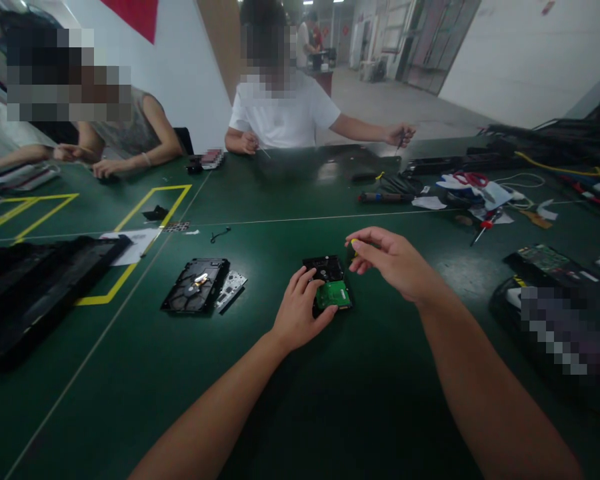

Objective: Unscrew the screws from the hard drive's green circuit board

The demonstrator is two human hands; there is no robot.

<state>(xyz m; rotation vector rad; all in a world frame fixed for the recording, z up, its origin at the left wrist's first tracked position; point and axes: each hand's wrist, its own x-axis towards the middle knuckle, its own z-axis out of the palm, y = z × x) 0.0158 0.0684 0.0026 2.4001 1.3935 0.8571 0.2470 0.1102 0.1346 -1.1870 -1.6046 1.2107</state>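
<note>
Leftmost, long black plastic housings (45, 293) are laid along the left edge of the green tabletop (115, 387), a white paper sheet (139, 249) set against them. Inward, a black drive casing (185, 287) is seen lying flat, with a silvery circuit board (231, 290) just beside it. Near the middle, between near and far edges, the left hand (304, 303) is laid over the left side of a hard disk drive (326, 268), fingers spread; whether it is gripped cannot be told. The drive's green circuit board (336, 294) is turned upward. At the far edge, a white-shirted person (285, 113) is seated. Just right of the drive, a yellow-and-black tool handle (351, 252) is pinched by the right hand (380, 257), held raised. Further right, a red-handled screwdriver (487, 225) is left lying; by the right edge, an exposed circuit assembly (555, 260) is noted.
</note>
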